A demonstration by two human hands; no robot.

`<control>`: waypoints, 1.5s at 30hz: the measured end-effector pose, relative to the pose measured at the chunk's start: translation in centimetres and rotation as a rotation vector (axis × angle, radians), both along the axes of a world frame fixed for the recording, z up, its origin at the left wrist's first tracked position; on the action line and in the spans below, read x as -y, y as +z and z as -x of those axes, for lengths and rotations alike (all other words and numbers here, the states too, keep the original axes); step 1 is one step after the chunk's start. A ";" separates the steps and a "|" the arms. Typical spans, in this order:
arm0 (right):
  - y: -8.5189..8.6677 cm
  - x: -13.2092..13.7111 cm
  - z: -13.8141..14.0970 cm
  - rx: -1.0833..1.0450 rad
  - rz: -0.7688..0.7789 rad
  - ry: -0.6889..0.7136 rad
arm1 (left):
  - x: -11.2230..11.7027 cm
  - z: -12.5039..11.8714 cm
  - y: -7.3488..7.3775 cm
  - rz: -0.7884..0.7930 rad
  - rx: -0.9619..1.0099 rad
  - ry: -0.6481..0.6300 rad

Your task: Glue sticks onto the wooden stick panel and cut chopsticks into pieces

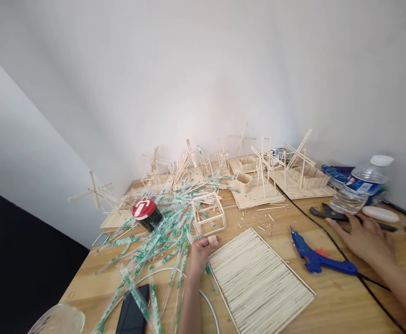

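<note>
My left hand (202,254) is closed around a small bundle of short wooden stick pieces (212,239), whose pale ends show at the fingertips. Just to its right lies a flat panel of wooden sticks (262,280) with a thin border. Behind it stands an open box frame (210,213) made of sticks. My right hand (368,239) has its fingers apart and lies over dark-handled pliers (328,213); whether it grips them I cannot tell. A blue glue gun (319,257) rests on its side between the panel and this hand.
Green-printed plastic wrappers (164,227) cover the left middle, around a red-lidded cup (147,214). A phone (133,308) lies near. Several stick windmill models (258,197) stand along the wall. At right are a water bottle (359,185), a white oval object (380,214) and a black cord (314,218).
</note>
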State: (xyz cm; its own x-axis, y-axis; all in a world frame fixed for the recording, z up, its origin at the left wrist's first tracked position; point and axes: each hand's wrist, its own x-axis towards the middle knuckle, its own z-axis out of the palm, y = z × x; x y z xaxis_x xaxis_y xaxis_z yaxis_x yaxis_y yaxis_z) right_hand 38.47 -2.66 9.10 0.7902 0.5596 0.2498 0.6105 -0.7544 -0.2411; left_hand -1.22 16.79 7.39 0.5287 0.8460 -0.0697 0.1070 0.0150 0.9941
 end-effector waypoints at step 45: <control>-0.5 -0.7 -0.7 -0.073 0.002 -0.101 | -0.5 -0.1 -1.1 -0.001 0.012 -0.010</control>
